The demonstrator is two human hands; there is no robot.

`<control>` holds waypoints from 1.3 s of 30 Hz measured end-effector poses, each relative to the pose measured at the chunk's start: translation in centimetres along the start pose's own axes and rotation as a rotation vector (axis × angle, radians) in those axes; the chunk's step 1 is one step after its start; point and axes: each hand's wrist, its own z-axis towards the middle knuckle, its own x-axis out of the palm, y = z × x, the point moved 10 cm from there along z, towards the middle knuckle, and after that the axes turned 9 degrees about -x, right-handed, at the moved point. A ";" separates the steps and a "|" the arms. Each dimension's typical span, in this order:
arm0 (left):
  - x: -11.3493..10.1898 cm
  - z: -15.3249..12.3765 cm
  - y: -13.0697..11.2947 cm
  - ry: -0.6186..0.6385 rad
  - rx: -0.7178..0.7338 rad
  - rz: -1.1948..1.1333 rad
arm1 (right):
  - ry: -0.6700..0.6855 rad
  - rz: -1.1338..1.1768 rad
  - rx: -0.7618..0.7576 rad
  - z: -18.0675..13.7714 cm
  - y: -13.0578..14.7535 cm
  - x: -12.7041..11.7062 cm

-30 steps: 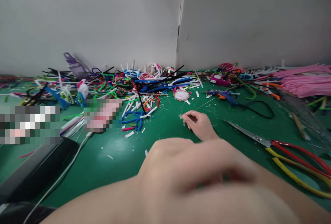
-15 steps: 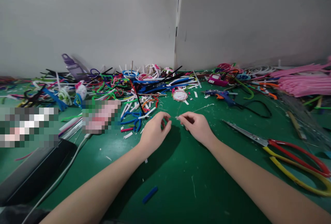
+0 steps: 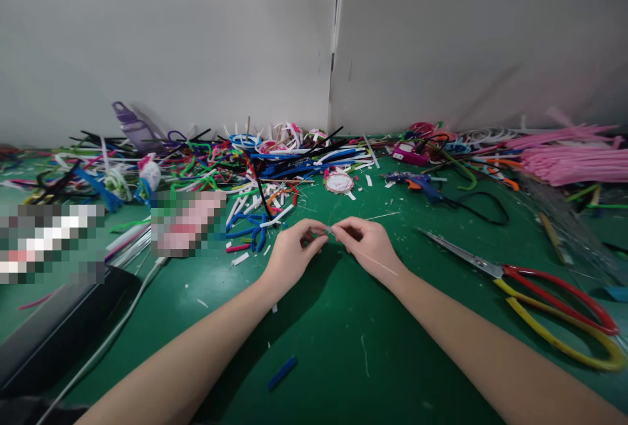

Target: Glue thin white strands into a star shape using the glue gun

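Note:
My left hand [image 3: 291, 256] and my right hand [image 3: 369, 246] meet fingertip to fingertip over the green table [image 3: 343, 346], both pinched on a tiny pale piece [image 3: 328, 231] that I cannot make out. A thin pale strand [image 3: 375, 261] trails from the pinch across the back of my right hand. Both forearms reach in from the bottom edge. A heap of coloured pipe cleaners [image 3: 255, 170] lies just beyond my hands.
Large scissors [image 3: 530, 281] with red and yellow handles lie at the right. A blue glue gun [image 3: 417, 183] with a black cable lies behind them. Pink pipe cleaners [image 3: 574, 153] are bundled far right. A short blue piece [image 3: 282, 373] lies near me. White partitions [image 3: 196, 46] stand behind.
My left hand dropped from close before the camera to the table and met my right hand. Both hands then drew slightly nearer to me, pinching together.

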 end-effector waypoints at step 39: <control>0.3 -2.5 -5.1 0.163 0.237 -0.337 | -0.386 -0.567 -0.831 -2.9 12.3 -4.2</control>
